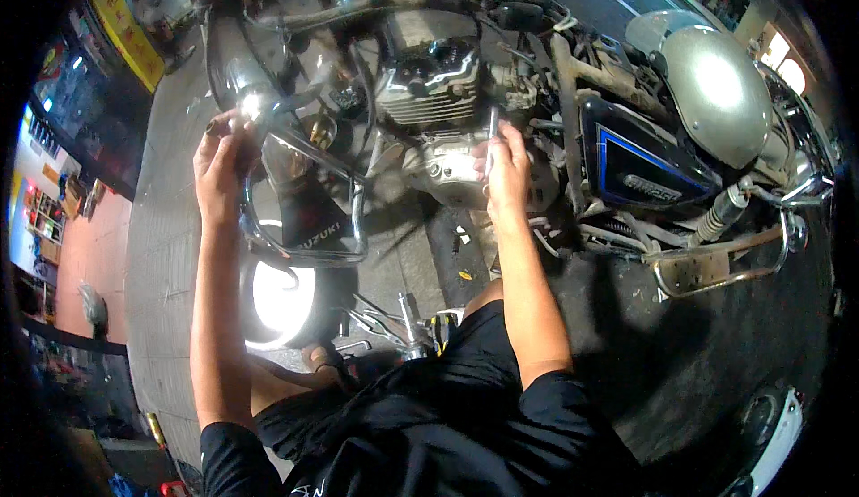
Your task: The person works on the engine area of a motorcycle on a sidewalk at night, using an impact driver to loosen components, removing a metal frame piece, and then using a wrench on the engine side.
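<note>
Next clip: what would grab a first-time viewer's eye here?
The motorcycle engine at top centre, its metal fins catching the light, with the right hand holding a slim metal tool against it. To the left, the left hand grips a chrome crash bar beside a bright glare. At upper right sits the silver fuel tank above a black side panel with blue trim.

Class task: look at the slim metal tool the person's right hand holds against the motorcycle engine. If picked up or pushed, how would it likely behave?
The metal tool looks like a slim steel shaft, so probably stiff, not floppy. Its round, shiny form suggests it could roll and feel slippery. The right hand grips it upright easily, so likely light.
</note>
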Demonstrator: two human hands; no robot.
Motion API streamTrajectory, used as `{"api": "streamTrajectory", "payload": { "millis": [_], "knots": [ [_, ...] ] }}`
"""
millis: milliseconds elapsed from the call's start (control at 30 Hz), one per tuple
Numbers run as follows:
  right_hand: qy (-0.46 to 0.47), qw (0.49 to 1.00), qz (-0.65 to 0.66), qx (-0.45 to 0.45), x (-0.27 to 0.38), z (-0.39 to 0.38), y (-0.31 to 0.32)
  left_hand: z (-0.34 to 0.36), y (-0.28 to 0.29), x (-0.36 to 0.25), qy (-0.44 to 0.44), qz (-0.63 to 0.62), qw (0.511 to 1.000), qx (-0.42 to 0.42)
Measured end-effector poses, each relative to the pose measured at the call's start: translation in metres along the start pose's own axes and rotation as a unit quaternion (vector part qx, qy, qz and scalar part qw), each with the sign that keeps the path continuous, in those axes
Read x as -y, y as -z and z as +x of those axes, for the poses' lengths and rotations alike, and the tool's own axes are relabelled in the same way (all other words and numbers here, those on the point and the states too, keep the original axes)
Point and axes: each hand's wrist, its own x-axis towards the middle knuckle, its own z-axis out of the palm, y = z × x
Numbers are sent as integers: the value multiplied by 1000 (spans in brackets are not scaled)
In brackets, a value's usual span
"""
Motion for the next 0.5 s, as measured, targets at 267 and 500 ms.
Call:
{"api": "streamTrajectory", "payload": {
  "millis": [267, 500],
  "knots": [
    [31, 999, 16, -36, 5, 34, -19, -6, -9, -9, -2, 47, 999, -21],
    [6, 986, 137, -89, 10, 59, -42, -1, -5, -7, -4, 47, 999, 6]
  ]
}}
